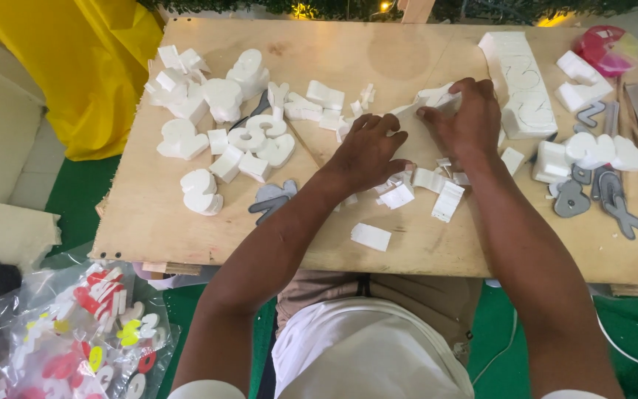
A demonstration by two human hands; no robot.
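Fingers of right hand (465, 118) pinch white foam piece (431, 97) | left hand (367, 151) fingers curled, touching same piece at its lower edge | piece held above plywood board (149, 214), centre | foam offcuts (415, 188) beneath wrists | foam numerals (215, 118) left | grey templates (599, 192) right.

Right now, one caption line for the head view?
Both hands, left hand and right hand, press a white foam piece on a plywood board among cut foam shapes.

views: one, head-worn camera
position: above the seated person's lap, close in
facing: steeply down and forward over the plywood board (186, 222)
reach: forearms enter from bottom edge; green floor (75, 199) at the sides
overlap: none, single view
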